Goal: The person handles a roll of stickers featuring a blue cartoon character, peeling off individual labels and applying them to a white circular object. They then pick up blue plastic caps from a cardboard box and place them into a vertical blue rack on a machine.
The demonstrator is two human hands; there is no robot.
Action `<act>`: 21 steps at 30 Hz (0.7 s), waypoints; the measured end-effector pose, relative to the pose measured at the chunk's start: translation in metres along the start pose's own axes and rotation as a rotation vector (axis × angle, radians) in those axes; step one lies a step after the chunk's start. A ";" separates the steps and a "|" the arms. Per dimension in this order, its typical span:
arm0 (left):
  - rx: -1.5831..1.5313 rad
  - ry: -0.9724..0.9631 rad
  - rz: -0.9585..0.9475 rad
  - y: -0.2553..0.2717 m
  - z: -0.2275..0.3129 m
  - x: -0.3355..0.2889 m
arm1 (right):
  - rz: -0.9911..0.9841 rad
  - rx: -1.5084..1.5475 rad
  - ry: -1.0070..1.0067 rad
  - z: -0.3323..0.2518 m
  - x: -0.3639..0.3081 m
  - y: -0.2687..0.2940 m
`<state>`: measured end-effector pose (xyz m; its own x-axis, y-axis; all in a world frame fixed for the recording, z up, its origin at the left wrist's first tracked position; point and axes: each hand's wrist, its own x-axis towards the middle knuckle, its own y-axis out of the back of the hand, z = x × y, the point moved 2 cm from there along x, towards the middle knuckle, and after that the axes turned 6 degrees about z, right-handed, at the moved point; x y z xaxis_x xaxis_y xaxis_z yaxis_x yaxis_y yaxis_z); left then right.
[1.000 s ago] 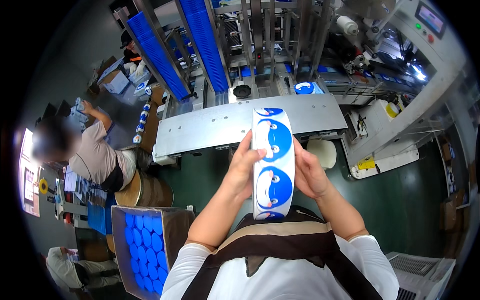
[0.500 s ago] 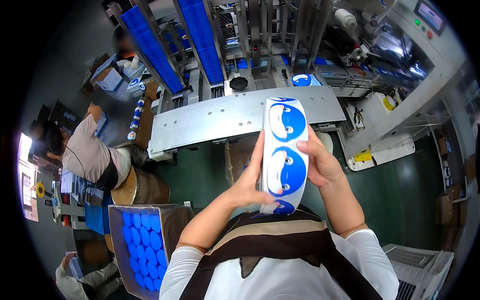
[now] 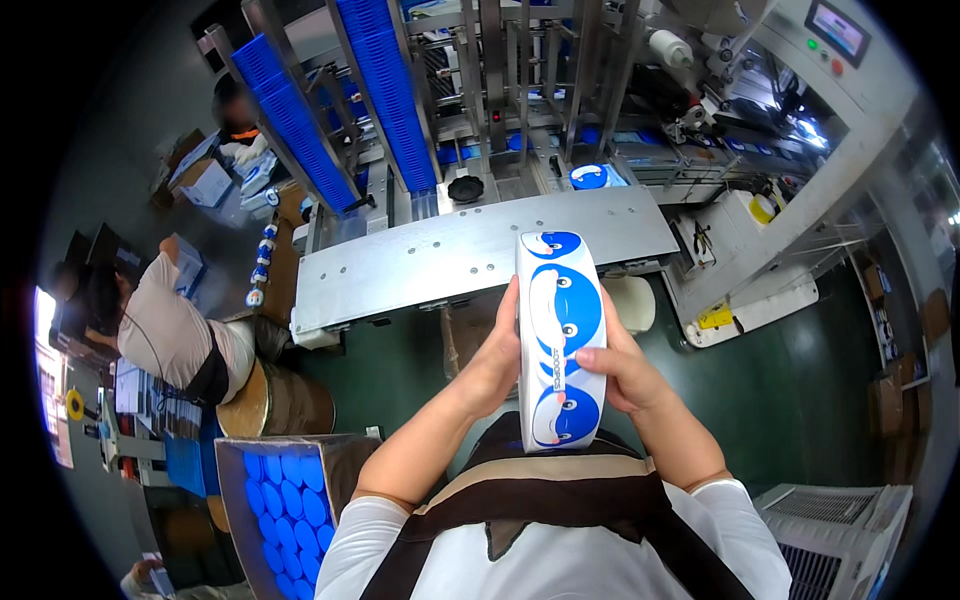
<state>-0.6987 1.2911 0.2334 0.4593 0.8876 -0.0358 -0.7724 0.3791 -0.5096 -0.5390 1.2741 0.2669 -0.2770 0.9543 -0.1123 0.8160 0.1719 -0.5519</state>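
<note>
"Where's the sticker roll [image 3: 565,305]?"

"Held in the air before the body, off the metal surface [image 3: 400,262]; in view its top end overlaps the near edge, toward the right corner."

"And the fingers?"

"The left hand [image 3: 492,365] presses its fingers along the roll's left side; their undersides I can't see. The right hand [image 3: 630,368] has its thumb on the printed face, the other fingers against the right side, partly hidden. Between them the roll is clasped."

"How would you hold it well?"

"Even pressure on both flanks, I'd say, so the wound layers don't slide sideways. Keep that thumb light: it sits just beside a narrow white label [image 3: 558,372], and hard pressure might crease the stickers."

"Anything close by?"

"A black knob [image 3: 465,189] beyond the surface's far edge. Best keep the roll clear of it."
</note>
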 end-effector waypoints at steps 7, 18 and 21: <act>-0.031 0.086 0.040 -0.002 0.013 0.003 | -0.031 0.073 0.032 0.010 -0.001 0.004; 0.010 -0.013 0.036 -0.005 0.046 0.005 | -0.104 0.073 0.160 0.006 0.000 -0.009; 0.170 -0.141 0.047 -0.009 0.053 0.014 | -0.167 0.089 0.041 0.005 0.001 0.004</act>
<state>-0.7089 1.3136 0.2832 0.3646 0.9285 0.0702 -0.8598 0.3647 -0.3575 -0.5382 1.2748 0.2604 -0.3823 0.9238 0.0202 0.7116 0.3083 -0.6313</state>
